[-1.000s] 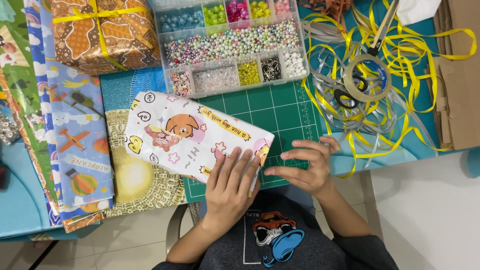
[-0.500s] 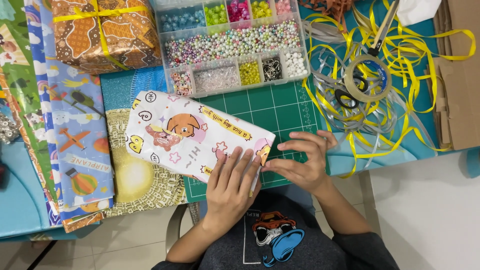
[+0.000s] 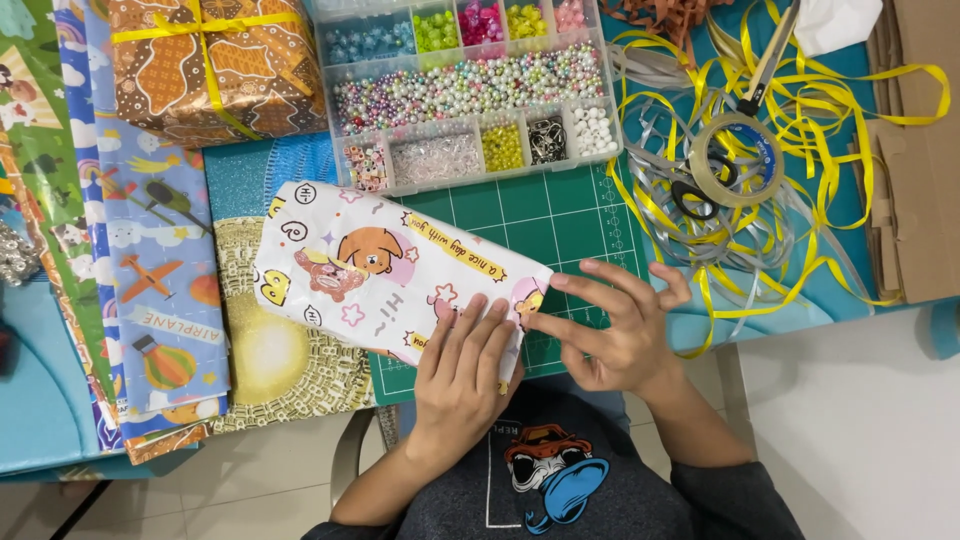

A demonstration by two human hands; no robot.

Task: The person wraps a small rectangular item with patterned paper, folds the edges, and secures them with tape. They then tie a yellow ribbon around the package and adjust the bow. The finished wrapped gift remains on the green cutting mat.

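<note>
The teal table [image 3: 40,400] carries everything, and a green cutting mat [image 3: 560,215] lies in its middle part. On the left side there are sheets of wrapping paper [image 3: 155,260] with airplanes and balloons, and above them a brown patterned gift box [image 3: 205,65] tied with yellow ribbon. Behind the mat stands a clear bead organizer [image 3: 465,90] with many compartments of colourful beads. To the right, a heap of yellow and silver ribbons [image 3: 790,200] lies spread, with a tape roll [image 3: 738,158] and scissors [image 3: 745,90] on top of it. The white wrapped parcel [image 3: 385,280], printed with cartoon animals, lies tilted across the mat, near the table's front edge. The left hand [image 3: 462,375] rests flat on the parcel's near end, fingers stretched, pressing the paper down. The right hand [image 3: 615,330] is just beside it, open, with its fingertips [image 3: 535,322] touching the folded end of the parcel.
</note>
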